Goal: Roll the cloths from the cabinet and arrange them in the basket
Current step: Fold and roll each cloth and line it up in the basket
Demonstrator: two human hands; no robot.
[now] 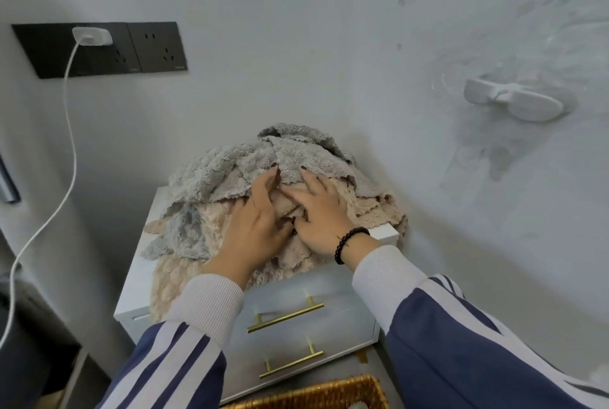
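Observation:
A heap of fluffy cloths lies on top of a small white cabinet. Grey cloths cover the upper and left part, beige cloths lie beneath and hang over the front edge. My left hand and my right hand both lie on the heap's middle, fingers reaching forward into the folds where grey meets beige. My right thumb curls into a beige fold; whether either hand grips cloth I cannot tell. A woven golden basket shows at the bottom edge, in front of the cabinet.
The cabinet has two drawers with gold bar handles. It stands against a grey wall. A black socket panel with a white charger and hanging cable is at upper left. A white wall hook sticks out at right.

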